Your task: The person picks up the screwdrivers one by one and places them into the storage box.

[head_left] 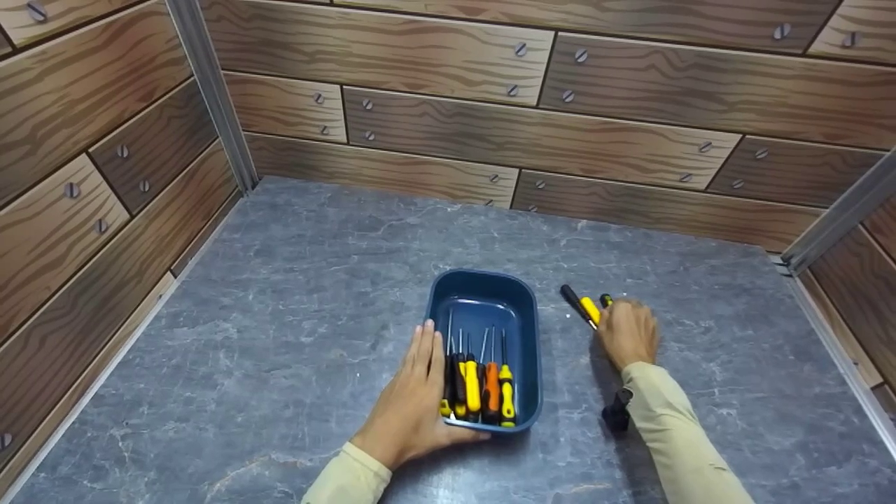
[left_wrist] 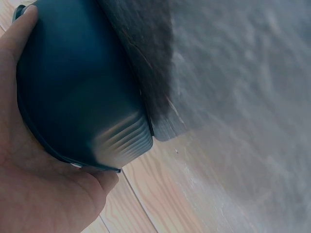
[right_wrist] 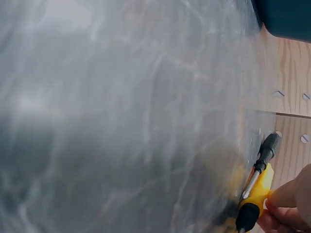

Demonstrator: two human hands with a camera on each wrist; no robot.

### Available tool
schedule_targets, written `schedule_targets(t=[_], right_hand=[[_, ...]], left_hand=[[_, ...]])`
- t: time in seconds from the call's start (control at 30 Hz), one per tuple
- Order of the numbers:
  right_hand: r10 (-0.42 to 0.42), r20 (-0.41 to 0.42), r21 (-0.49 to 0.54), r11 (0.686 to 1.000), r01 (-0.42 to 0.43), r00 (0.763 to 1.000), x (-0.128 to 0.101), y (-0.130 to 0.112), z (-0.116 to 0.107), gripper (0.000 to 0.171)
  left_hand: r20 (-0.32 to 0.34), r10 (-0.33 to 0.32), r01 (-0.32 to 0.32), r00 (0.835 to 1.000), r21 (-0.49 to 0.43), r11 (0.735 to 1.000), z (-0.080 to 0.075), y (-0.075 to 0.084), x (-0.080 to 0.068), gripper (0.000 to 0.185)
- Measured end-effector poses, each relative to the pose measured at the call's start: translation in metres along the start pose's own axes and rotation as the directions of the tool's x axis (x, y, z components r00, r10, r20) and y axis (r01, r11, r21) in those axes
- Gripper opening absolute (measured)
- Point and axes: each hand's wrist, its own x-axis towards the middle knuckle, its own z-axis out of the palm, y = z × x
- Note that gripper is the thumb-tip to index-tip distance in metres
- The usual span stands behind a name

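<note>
A dark blue rectangular tub [head_left: 483, 280] stands on the table with several screwdrivers lying in its near half, among them an orange-handled one [head_left: 492, 392] and a yellow-handled one [head_left: 472, 385]. My left hand [head_left: 413, 402] rests against the tub, straight fingers along its left wall and thumb along the near rim. The left wrist view shows the tub's outer wall [left_wrist: 73, 73] beside the palm. To the right of the tub, my right hand [head_left: 630, 332] pinches a yellow-and-black screwdriver handle [right_wrist: 260, 189]. A black-handled screwdriver [head_left: 572, 297] lies against it; the fingers partly hide this group.
Grey marbled tabletop [head_left: 315, 266] surrounds the tub. Wood-patterned panels [head_left: 420, 63] wall off the back and sides, with metal posts [head_left: 217, 98] at the corners. A small black device [head_left: 617, 411] sits at the right wrist.
</note>
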Motion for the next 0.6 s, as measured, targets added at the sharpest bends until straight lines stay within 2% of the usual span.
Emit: schedule_targets(t=[0.2, 0.4, 0.6], right_hand=[[-0.003, 0.023, 0.058, 0.998, 0.002, 1.000, -0.0009, -0.0014, 0.0010, 0.020], [0.008, 0.088, 0.050, 0.999, -0.013, 0.996, -0.0025, -0.0017, 0.0018, 0.021], [0.031, 0.134, 0.046, 0.998, -0.037, 0.990, -0.0001, -0.0041, -0.0039, 0.028]], left_hand=[[-0.004, 0.000, 0.000, 1.000, -0.010, 1.000, -0.0001, -0.0009, -0.0010, 0.139], [-0.005, 0.000, -0.001, 1.000, -0.009, 1.000, 0.0000, -0.0013, -0.0007, 0.138], [0.000, -0.001, 0.001, 1.000, -0.013, 1.000, -0.0008, -0.0006, 0.0004, 0.138]])
